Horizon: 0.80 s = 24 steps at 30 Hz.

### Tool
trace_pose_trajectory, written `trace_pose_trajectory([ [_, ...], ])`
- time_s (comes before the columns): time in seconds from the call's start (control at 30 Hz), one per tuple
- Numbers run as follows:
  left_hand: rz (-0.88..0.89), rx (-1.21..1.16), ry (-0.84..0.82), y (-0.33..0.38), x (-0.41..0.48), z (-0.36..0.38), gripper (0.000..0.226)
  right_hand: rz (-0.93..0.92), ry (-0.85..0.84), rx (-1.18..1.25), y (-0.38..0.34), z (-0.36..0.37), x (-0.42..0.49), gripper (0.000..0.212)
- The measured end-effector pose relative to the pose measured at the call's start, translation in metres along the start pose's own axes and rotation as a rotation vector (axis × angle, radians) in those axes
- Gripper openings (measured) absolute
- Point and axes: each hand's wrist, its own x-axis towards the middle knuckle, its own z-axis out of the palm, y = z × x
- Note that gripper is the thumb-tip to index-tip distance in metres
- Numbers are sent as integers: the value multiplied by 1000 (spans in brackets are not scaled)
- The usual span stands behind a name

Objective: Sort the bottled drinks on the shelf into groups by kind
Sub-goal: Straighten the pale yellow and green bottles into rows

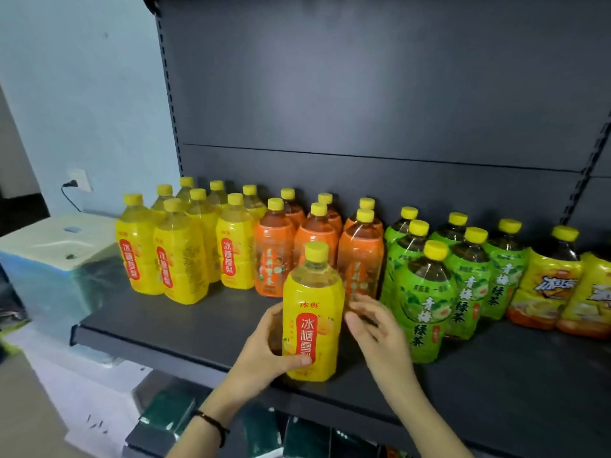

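My left hand grips a yellow pear-drink bottle with a red label, upright near the front edge of the dark shelf. Just right of that bottle, my right hand is open with fingers spread and holds nothing. Behind stand grouped bottles, all with yellow caps: several yellow pear drinks at the left, several orange-wrapped bottles in the middle, several green-tea bottles to the right, and two yellow iced-tea bottles at the far right.
A dark back panel closes the shelf behind the bottles. Left of the shelf a white box stands by a pale blue wall with a socket. Dark green packs lie on the level below.
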Motion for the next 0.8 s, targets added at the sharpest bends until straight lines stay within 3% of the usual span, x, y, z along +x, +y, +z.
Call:
trace_pose_trajectory([
  [0.07, -6, 28, 36, -4, 5, -25, 92, -93, 220, -95, 0, -11, 6, 15],
  [0.2, 2, 36, 145, -12, 14, -73, 93, -175, 562, -296, 5, -18, 9, 21],
  [0.33, 20, 46, 268, -16, 25, -101, 85, -93, 790, -450, 23, -22, 14, 50],
  [0.43, 39, 132, 380, -20, 34, -116, 82, -70, 829, -520, 34, -25, 19, 72],
  [0.6, 49, 306, 585, -24, 49, -117, 75, -116, 807, -544, 45, -26, 19, 81],
  [0.8, 43, 365, 604, -27, 58, -116, 71, -139, 791, -526, 50, -29, 19, 83],
])
